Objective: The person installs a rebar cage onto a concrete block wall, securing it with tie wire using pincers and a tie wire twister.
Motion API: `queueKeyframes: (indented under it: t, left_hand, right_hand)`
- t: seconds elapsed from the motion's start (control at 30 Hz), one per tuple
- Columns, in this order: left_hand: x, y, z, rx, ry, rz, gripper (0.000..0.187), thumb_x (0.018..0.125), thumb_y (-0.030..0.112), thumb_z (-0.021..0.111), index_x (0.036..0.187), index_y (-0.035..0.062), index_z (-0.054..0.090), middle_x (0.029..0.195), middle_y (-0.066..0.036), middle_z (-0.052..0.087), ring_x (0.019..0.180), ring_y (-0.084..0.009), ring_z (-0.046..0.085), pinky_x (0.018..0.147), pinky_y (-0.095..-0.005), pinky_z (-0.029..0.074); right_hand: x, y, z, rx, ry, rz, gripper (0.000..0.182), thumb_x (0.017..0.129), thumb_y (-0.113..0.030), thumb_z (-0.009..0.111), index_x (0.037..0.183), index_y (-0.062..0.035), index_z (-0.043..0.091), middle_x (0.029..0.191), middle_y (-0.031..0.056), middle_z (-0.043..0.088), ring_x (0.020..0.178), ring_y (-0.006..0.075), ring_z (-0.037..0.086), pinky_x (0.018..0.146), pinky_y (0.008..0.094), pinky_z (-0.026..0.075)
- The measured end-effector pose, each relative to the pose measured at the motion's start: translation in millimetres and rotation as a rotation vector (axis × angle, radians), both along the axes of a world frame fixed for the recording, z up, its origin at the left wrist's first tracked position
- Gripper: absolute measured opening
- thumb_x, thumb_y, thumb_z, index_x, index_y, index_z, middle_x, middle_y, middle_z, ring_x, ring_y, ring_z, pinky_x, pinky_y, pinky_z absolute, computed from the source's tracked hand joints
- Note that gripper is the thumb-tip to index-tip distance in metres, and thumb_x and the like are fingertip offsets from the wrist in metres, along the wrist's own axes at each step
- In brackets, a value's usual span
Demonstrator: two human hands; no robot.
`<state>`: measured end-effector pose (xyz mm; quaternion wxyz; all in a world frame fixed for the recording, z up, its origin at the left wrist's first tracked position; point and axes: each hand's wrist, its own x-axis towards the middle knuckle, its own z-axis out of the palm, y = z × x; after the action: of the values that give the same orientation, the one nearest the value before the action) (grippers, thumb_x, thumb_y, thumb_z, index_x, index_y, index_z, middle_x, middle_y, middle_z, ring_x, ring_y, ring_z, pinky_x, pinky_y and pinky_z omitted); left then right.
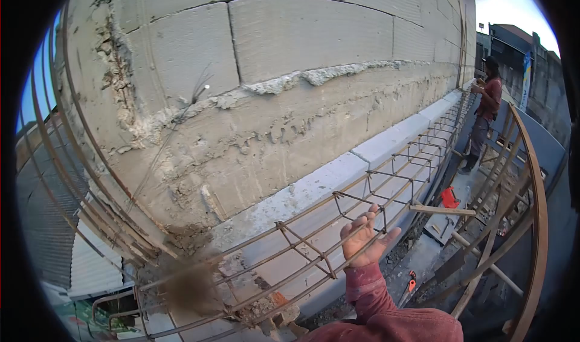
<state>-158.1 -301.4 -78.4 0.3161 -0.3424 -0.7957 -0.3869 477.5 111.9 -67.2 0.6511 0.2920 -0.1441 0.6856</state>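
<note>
One bare hand, which looks like my right hand (364, 240), reaches up from a dark red sleeve at the lower middle. Its fingers are apart and curve up beside the long rebar cage (302, 242); the palm is against or very near the outer bar. Square wire stirrups join the cage's long bars, and the cage runs along the foot of the block wall (311, 37). Pale blocks (326, 182) lie between cage and wall. My left hand does not show. A blurred brown patch covers part of the cage at the lower left.
Another person (488, 103) stands by the cage's far end. A curved rusty metal frame (534, 221) rises at right. A red object (449, 198) and a wooden stick (444, 210) lie beyond the cage. Upright rebars (78, 173) stand at left. Rubble (275, 315) sits below.
</note>
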Motion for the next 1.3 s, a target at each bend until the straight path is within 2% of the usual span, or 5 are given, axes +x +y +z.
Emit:
queueKeyframes:
  t: [0.17,0.7,0.87,1.07,1.3]
  left_hand:
    - [111.2,58.3,70.2,1.276,-0.782,-0.810,0.052,0.091,0.056,0.036,0.081,0.0077,0.051,0.056,0.003,0.041,0.051,-0.0120,0.041,0.066,-0.0336,0.046]
    - [90.8,85.7,112.6,0.977,-0.272,-1.256,0.084,0.078,0.072,0.040,0.103,-0.0061,0.057,0.098,-0.020,0.062,0.103,-0.0313,0.057,0.104,-0.0450,0.033]
    - [93.8,92.2,153.7,1.157,-0.173,-1.287,0.072,0.077,0.077,0.034,0.064,0.0072,0.046,0.051,-0.002,0.038,0.049,-0.0151,0.034,0.059,-0.0320,0.036]
    - [85.6,79.3,162.2,1.376,-0.189,-1.231,0.034,0.091,0.035,0.040,0.066,0.0113,0.043,0.047,0.002,0.030,0.041,-0.0096,0.025,0.049,-0.0259,0.028]
    - [153.9,78.4,200.7,1.522,0.107,-1.201,0.075,0.068,0.085,0.032,0.064,0.0101,0.038,0.043,0.002,0.025,0.041,-0.0086,0.022,0.052,-0.0262,0.029]
  right_hand:
    - [-7.4,-0.3,19.6,0.182,0.163,-0.059,0.080,0.079,-0.040,0.064,0.140,-0.0069,0.024,0.124,0.0115,0.048,0.117,0.0277,0.045,0.105,0.0449,0.030]
    - [-3.3,2.0,84.5,0.289,0.301,-0.067,0.081,0.068,-0.025,0.066,0.135,-0.0021,0.026,0.109,0.0070,0.037,0.103,0.0224,0.040,0.099,0.0400,0.031]
    - [6.2,-7.5,109.3,0.316,0.300,-0.044,0.075,0.067,-0.020,0.065,0.131,-0.0023,0.029,0.107,0.0077,0.037,0.103,0.0222,0.040,0.102,0.0405,0.029]
    - [15.9,-24.8,124.5,0.379,0.312,-0.049,0.066,0.071,-0.016,0.060,0.129,-0.0031,0.031,0.107,0.0065,0.038,0.103,0.0217,0.041,0.101,0.0400,0.030]
    - [27.9,-26.2,127.3,0.587,0.353,-0.262,0.061,0.076,-0.008,0.059,0.129,-0.0052,0.031,0.103,0.0031,0.042,0.100,0.0152,0.045,0.088,0.0381,0.029]
